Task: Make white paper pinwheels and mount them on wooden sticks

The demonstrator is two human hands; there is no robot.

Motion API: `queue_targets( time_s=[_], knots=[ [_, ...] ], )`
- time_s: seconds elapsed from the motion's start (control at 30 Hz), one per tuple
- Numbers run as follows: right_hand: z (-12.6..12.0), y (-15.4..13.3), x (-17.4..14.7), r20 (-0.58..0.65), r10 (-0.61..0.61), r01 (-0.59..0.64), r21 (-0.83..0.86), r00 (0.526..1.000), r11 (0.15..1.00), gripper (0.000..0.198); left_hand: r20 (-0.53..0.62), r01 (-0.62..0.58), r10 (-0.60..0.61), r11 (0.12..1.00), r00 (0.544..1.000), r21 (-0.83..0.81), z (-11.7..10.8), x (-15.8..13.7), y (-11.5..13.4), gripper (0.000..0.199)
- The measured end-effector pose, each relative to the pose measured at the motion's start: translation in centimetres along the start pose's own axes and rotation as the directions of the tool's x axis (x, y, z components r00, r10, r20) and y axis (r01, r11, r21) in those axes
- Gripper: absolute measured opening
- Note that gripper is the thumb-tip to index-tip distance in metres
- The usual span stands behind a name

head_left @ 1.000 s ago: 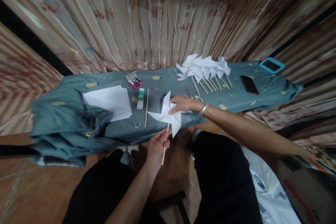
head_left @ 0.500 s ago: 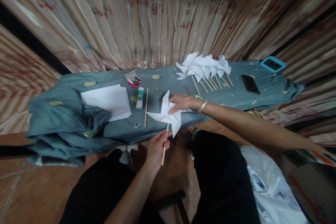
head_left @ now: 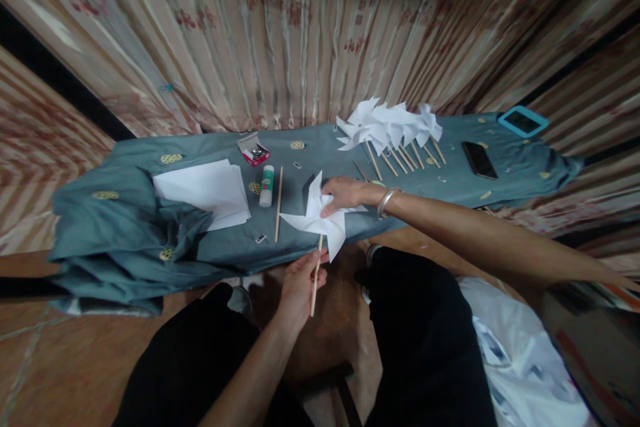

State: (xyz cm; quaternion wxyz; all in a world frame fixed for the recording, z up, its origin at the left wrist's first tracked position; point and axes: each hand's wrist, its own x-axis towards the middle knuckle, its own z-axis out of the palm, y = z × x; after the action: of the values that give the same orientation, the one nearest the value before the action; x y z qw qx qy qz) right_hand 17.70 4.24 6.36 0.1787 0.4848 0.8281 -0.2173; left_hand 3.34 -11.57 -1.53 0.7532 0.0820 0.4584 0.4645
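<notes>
A white paper pinwheel [head_left: 333, 230] on a thin wooden stick [head_left: 315, 293] is between my two hands, at the table's near edge. My left hand [head_left: 301, 280] is closed around the stick, below the paper blades. From the right, my right hand [head_left: 343, 193] grips the pinwheel near its centre, thumb on the front and fingers partly hidden behind. The centre itself is covered by the thumb. Left of the pinwheel lie a loose wooden stick [head_left: 279, 205] and a green and white glue stick [head_left: 267, 186].
A blue-green cloth [head_left: 225, 257] covers the long table. White paper sheets [head_left: 203, 190] lie left, beside a small red box of metal pins [head_left: 254, 150]. Several finished pinwheels [head_left: 385, 125] lie at the back. Farther right are a phone [head_left: 479, 160] and a blue-framed device [head_left: 523, 121].
Hardly anything differs. The lower end of the stick in my left hand has shifted slightly to the right, and the view has moved a little.
</notes>
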Motion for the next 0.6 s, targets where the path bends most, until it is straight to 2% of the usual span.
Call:
queue_targets(
  time_s=[0.3, 0.6],
  knots=[
    [-0.42, -0.16, 0.03, 0.025, -0.003, 0.005, -0.069, 1.000, 0.998, 0.039, -0.005, -0.010, 0.010, 1.000, 1.000, 0.017, 0.15, -0.04, -0.22, 0.050],
    [-0.82, -0.05, 0.28, 0.072, 0.003, 0.000, -0.037, 0.997, 0.999, 0.043, 0.010, -0.001, 0.001, 1.000, 1.000, 0.019, 0.54, -0.24, -0.05, 0.051]
  ],
)
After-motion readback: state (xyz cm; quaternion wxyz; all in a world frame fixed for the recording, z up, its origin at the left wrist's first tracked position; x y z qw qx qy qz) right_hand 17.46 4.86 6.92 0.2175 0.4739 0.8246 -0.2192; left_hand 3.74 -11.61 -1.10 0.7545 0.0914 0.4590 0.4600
